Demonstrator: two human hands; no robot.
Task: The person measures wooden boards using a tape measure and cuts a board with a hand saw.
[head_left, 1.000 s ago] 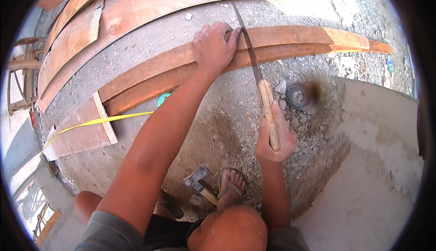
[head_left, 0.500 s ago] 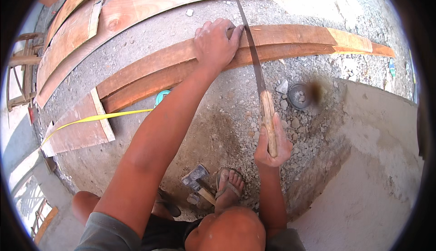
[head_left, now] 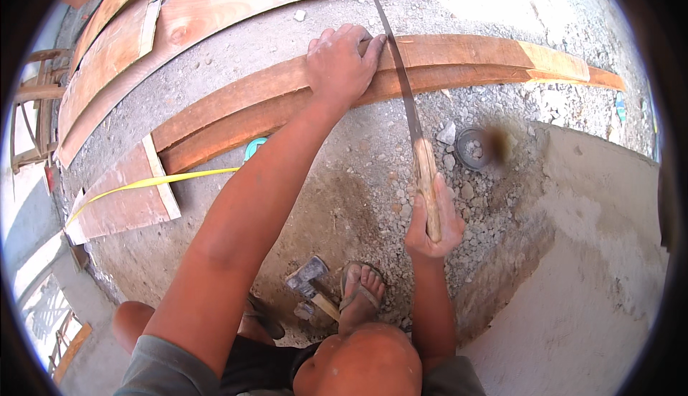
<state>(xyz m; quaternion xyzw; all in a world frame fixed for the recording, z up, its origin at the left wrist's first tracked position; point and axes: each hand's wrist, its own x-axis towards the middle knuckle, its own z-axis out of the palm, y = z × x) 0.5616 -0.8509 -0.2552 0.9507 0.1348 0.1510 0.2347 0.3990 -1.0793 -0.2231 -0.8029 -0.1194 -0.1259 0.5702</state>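
Note:
A long wooden plank (head_left: 466, 50) runs across the ground ahead of me, with a second plank (head_left: 229, 138) along its near side, slightly lower. My left hand (head_left: 340, 70) presses on the upper plank, fingers curled over its far edge and thumb close to the saw. The handsaw (head_left: 405, 88) lies across both planks, its dark blade pointing away and narrowing to a tip beyond them. Its pale wooden handle is held by my right hand (head_left: 438, 224), fingers closed around the near end. Whether the teeth sit in a cut cannot be made out.
A hammer (head_left: 307, 275) lies by my sandalled foot (head_left: 362, 288). Right of the saw are loose gravel and a dark round container (head_left: 471, 149). Yellow tape (head_left: 158, 180) crosses a board piece (head_left: 125, 188) at left. Large plywood sheets (head_left: 215, 5) lie beyond the planks.
The saw and my right hand have shifted slightly forward, away from me. My left hand keeps its place on the plank. The whole view has moved a little.

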